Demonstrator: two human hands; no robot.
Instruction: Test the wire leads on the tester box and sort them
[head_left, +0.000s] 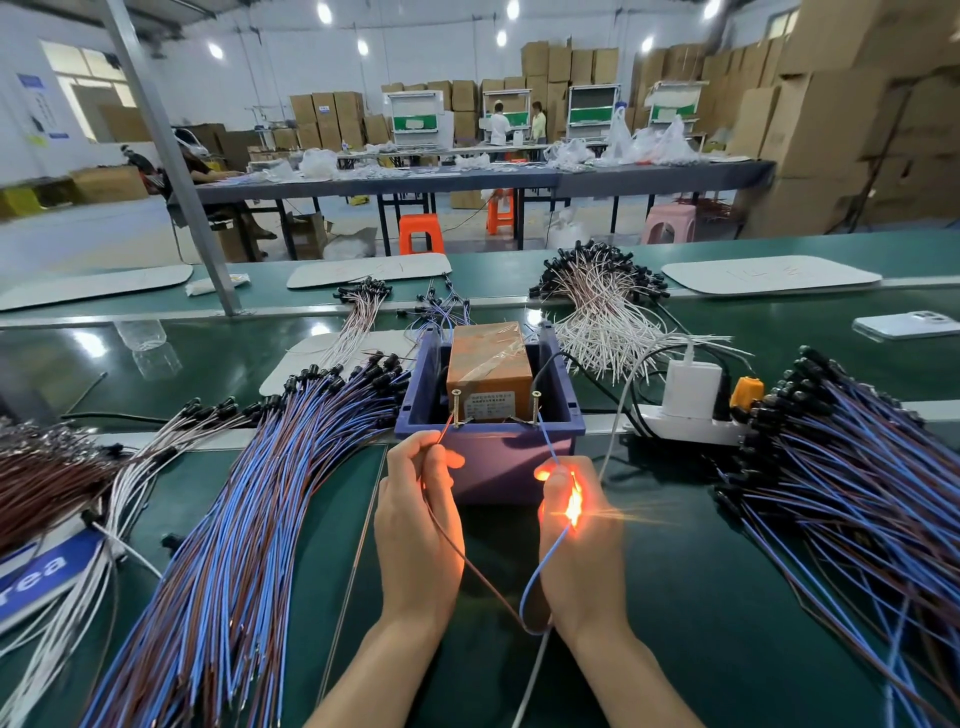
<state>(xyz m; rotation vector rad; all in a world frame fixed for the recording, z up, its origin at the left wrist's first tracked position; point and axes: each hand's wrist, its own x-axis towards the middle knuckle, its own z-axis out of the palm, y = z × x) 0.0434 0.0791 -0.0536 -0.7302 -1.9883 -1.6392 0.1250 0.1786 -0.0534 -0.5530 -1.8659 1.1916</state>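
The tester box (519, 462) is a blue plastic bin holding a taped brown block, with two upright screws on its front rim. My left hand (418, 525) pinches the brown lead (470, 569) and holds its tip against the left screw (456, 408). My right hand (579, 530) pinches the blue lead (537, 569) with its tip at the right screw (535, 410). An orange lamp glows brightly inside my right fingers. The two leads loop down between my wrists.
A big fan of blue and brown leads (234, 519) lies to the left, another pile (852, 493) to the right. White leads (608, 312) lie behind the box. A white power strip (691, 421) with a charger sits right of the box; a phone (906, 325) lies far right.
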